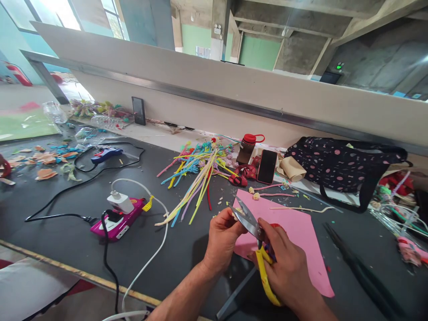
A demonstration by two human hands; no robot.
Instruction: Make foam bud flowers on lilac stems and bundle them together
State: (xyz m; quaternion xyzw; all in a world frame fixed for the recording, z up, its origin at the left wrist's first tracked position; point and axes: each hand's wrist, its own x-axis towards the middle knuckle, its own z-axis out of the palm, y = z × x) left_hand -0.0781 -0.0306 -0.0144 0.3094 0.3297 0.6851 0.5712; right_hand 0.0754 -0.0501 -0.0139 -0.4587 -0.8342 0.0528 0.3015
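Note:
My right hand (289,267) is wrapped round a pair of scissors (250,224) with yellow-covered handles. The blades stand apart and point up and left, towards my left hand (221,238). That hand is closed in a pinch at the blades, on a small pale-yellow piece (238,212) that is mostly hidden by fingers and metal. Beneath both hands lies a pink sheet (301,227) on the dark tabletop. Flower-tipped pink stems (272,195) lie at its upper edge. Farther back, a bunch of coloured flower stems (200,174) spreads over the table.
A magenta power strip (130,218) with cables lies left. Behind the sheet are a red-capped bottle (245,149), a phone (266,166) and a patterned bag (341,171). A dark long tool (361,272) lies right. At the far left, a person's hand (4,167) shows beside coloured scraps (47,174).

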